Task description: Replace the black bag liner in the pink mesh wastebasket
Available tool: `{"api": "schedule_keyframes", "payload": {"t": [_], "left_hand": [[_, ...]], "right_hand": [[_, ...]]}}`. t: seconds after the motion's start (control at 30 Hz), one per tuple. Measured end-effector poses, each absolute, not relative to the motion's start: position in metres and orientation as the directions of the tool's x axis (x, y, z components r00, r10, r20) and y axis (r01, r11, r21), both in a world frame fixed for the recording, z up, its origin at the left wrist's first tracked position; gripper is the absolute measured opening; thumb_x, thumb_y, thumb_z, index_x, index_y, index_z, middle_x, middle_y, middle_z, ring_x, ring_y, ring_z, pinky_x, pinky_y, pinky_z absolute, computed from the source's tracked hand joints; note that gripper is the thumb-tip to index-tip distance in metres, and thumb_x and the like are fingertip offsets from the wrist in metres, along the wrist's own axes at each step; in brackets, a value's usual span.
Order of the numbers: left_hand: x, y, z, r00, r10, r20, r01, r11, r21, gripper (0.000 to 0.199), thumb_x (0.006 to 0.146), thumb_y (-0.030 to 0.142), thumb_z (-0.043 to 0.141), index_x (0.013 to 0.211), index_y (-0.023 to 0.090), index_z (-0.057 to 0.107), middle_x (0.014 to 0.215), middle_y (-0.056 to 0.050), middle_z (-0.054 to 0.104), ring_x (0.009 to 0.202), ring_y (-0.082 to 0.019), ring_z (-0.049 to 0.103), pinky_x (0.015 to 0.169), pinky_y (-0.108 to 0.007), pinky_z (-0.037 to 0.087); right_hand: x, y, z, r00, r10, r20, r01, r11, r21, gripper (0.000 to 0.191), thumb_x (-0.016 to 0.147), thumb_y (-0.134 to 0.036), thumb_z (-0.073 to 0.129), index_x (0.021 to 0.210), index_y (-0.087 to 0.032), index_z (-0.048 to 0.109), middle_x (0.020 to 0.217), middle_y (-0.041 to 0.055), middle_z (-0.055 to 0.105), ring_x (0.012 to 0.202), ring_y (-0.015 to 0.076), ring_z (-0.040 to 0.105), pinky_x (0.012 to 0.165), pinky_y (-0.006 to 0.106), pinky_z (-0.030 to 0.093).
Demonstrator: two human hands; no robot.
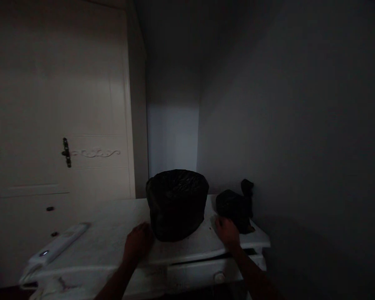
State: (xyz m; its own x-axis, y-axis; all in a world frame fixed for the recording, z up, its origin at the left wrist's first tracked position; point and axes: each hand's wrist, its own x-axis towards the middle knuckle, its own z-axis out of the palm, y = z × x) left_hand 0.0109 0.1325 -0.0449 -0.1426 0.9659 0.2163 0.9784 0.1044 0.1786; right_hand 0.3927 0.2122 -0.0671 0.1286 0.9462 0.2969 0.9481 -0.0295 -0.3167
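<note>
A bin lined with a black plastic bag stands upright on the white table. My left hand rests on the tabletop close by the bin's lower left side, its fingers curled in and nothing visible in them. To the right of the bin, my right hand is also closed and lies on the table, apart from the bin. A bunched black plastic bag sits just beyond my right hand; in the dark I cannot tell whether they touch.
A long white power strip lies along the table's left edge. The table's front drawer has a round knob and a dark gap above it. A pale wardrobe stands at the left, and a grey wall runs along the right.
</note>
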Motion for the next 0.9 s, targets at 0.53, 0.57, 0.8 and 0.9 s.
{"api": "schedule_keyframes", "payload": {"t": [0.53, 0.57, 0.8, 0.9], "left_hand": [[0.0082, 0.1341, -0.0492, -0.128, 0.959, 0.255, 0.985, 0.093, 0.144, 0.041, 0.102, 0.031, 0.039, 0.127, 0.017, 0.069, 0.142, -0.016, 0.068, 0.130, -0.028, 0.064, 0.106, -0.038, 0.048], [0.0081, 0.1340, -0.0489, -0.128, 0.960, 0.249, 0.985, 0.093, 0.148, 0.041, 0.102, 0.031, 0.039, 0.127, 0.017, 0.069, 0.141, -0.016, 0.069, 0.128, -0.028, 0.065, 0.104, -0.038, 0.049], [0.0072, 0.1350, -0.0489, -0.141, 0.963, 0.230, 0.982, 0.107, 0.155, 0.043, 0.103, 0.031, 0.039, 0.130, 0.015, 0.067, 0.142, -0.016, 0.068, 0.130, -0.029, 0.064, 0.106, -0.039, 0.048], [0.0066, 0.1359, -0.0501, -0.133, 0.967, 0.219, 0.982, 0.098, 0.163, 0.041, 0.103, 0.031, 0.039, 0.129, 0.017, 0.068, 0.143, -0.015, 0.068, 0.130, -0.028, 0.064, 0.107, -0.039, 0.047]], "right_hand": [[0.3923, 0.2099, -0.0650, 0.085, 0.935, 0.343, 0.951, 0.026, -0.307, 0.033, 0.106, -0.031, 0.045, 0.110, -0.017, 0.074, 0.111, 0.0126, 0.078, 0.106, 0.0230, 0.073, 0.085, 0.026, 0.047], [0.3918, 0.2089, -0.0636, 0.088, 0.936, 0.339, 0.950, 0.023, -0.312, 0.031, 0.106, -0.031, 0.045, 0.112, -0.018, 0.073, 0.110, 0.0124, 0.078, 0.105, 0.0230, 0.073, 0.085, 0.027, 0.047], [0.3903, 0.2071, -0.0605, 0.092, 0.941, 0.327, 0.954, 0.011, -0.300, 0.031, 0.106, -0.031, 0.046, 0.108, -0.018, 0.075, 0.112, 0.0127, 0.078, 0.108, 0.0219, 0.073, 0.087, 0.025, 0.048], [0.3905, 0.2079, -0.0622, 0.096, 0.935, 0.341, 0.951, 0.015, -0.309, 0.033, 0.106, -0.031, 0.047, 0.108, -0.016, 0.077, 0.114, 0.0148, 0.078, 0.108, 0.0231, 0.072, 0.088, 0.027, 0.048]]}}
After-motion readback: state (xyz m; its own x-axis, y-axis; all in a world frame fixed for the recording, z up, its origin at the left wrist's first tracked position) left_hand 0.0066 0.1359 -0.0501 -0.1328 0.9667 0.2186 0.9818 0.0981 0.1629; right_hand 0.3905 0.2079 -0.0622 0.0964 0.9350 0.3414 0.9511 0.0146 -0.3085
